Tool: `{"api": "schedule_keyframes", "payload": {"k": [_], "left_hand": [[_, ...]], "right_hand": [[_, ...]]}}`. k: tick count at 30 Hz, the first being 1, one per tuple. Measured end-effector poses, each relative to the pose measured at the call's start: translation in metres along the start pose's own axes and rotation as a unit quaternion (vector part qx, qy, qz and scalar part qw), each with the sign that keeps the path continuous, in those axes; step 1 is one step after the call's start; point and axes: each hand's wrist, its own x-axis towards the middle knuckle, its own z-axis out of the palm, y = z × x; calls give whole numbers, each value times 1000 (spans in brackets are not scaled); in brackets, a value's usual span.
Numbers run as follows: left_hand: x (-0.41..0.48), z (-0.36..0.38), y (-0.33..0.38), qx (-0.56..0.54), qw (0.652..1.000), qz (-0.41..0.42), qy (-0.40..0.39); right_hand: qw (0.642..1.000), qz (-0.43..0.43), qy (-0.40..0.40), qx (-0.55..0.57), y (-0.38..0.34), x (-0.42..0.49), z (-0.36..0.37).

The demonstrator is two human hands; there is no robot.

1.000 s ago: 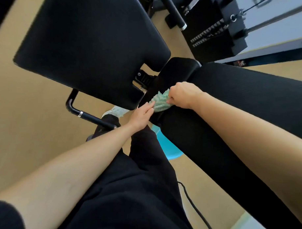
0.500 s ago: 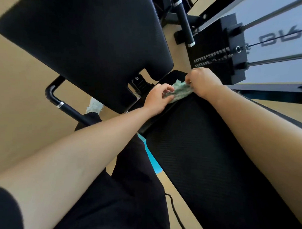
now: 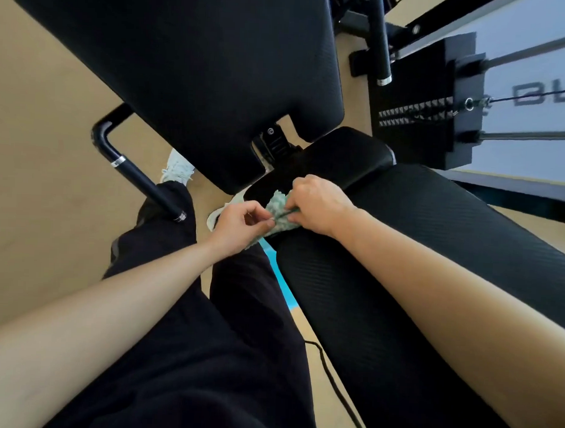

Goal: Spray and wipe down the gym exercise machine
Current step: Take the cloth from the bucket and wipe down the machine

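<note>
Fingers of left hand (image 3: 239, 223) and right hand (image 3: 320, 205) pinch the bunched green cloth (image 3: 279, 210) at the long bench pad's (image 3: 401, 266) far end, right hand nearer over it, pad stretching near-right.

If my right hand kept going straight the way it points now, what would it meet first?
The right hand would likely meet the green cloth it pinches, then the left hand just beyond; depth is unclear.
</note>
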Motion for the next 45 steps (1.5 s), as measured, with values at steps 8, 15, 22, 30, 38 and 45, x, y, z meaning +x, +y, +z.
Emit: {"api": "schedule_keyframes", "payload": {"k": [8, 15, 22, 30, 38, 45], "left_hand": [[58, 13, 32, 53, 998, 28, 11], [148, 46, 90, 133, 988, 82, -2], [164, 48, 71, 163, 981, 89, 48], [97, -9, -9, 103, 993, -24, 53], [63, -23, -35, 121, 982, -114, 90], [106, 7, -16, 44, 993, -106, 11]], "right_hand": [[989, 135, 63, 16, 60, 6, -19], [947, 287, 146, -13, 132, 5, -34], [967, 209, 117, -83, 123, 34, -27], [991, 24, -66, -110, 54, 84, 16], [986, -17, -144, -87, 18, 95, 37], [986, 75, -114, -95, 81, 106, 12]]}}
